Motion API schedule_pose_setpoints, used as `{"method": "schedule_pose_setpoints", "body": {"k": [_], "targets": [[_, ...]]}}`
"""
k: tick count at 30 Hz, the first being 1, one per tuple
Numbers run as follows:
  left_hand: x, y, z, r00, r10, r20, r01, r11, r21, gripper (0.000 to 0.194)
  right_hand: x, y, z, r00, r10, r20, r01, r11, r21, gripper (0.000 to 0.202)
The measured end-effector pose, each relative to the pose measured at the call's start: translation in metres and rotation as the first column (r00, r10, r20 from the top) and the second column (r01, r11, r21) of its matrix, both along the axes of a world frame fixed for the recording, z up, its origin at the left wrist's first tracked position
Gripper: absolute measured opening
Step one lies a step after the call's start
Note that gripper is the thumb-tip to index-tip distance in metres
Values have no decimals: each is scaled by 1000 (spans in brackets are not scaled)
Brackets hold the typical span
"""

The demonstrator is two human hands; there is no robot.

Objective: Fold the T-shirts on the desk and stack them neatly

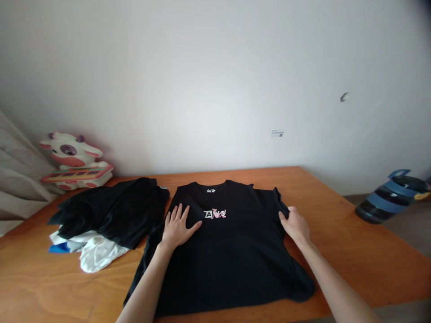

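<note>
A black T-shirt (229,264) with a small white and pink print on its chest lies spread on the wooden table, its collar toward the wall. My left hand (177,225) rests flat on the shirt's left part, fingers spread, beside the print. At the right, my right hand (295,224) pinches the edge of the shirt's sleeve, thumb and fingers closed on the cloth. The left sleeve is mostly hidden beneath my left hand and arm.
Left of the shirt is a heap of black clothes (124,208) over white ones (101,253). A cow-shaped toy keyboard (79,166) stands at the back left, near a curtain (20,166). A dark blue bottle (390,197) stands at the right edge of the table (353,260).
</note>
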State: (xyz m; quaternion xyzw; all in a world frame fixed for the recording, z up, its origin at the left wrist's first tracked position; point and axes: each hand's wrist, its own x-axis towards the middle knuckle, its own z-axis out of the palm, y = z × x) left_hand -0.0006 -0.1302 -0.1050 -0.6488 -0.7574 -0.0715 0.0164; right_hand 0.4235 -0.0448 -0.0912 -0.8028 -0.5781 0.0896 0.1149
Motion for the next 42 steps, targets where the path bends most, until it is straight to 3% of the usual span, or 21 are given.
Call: {"method": "schedule_pose_setpoints", "body": {"k": [3,5,8,10,12,15,19,23,26,29,32,35,40,42], "targets": [[1,1,-1,1000,8,11,-9,1000,18,92,7,-3,3,998,-46,45,45,999,23,44],[1,0,-2,1000,-5,11,4,1000,30,91,1,-3,6,991,1,130,-18,991,132,48],[1,-1,-3,1000,-16,9,16,999,45,90,-22,8,9,933,251,257,-313,919,238,45],[0,-2,-3,1000,-14,13,13,999,47,89,-42,21,7,861,446,245,-492,853,175,45],[0,-2,-3,1000,-12,21,11,999,41,90,-60,36,1,811,548,205,-574,813,98,50],[-1,-2,-3,999,0,34,-1,999,47,90,-77,55,-13,836,522,171,-533,846,23,64],[-1,0,-3,998,31,51,-34,997,63,91,-80,73,-22,957,252,144,-244,967,-68,84],[0,4,-3,997,42,62,-46,997,59,92,-82,83,-14,966,218,139,-191,964,-183,88],[-1,5,-3,998,32,62,-35,998,57,93,-95,80,-7,963,180,203,-145,973,-177,81],[-1,5,-5,997,22,72,-27,997,70,93,-122,65,-5,930,244,276,-235,970,-65,69],[-1,4,-6,995,-7,96,-2,996,91,89,-149,46,-10,904,389,177,-394,919,-9,70],[0,3,-2,990,-72,121,58,991,118,74,-162,31,-18,892,444,86,-446,895,3,71],[-2,-14,22,965,-202,168,185,976,112,48,-159,26,-23,882,456,119,-465,884,56,65],[-6,-28,35,954,-254,158,248,967,60,55,-158,27,-24,880,459,124,-469,881,67,64]]}}
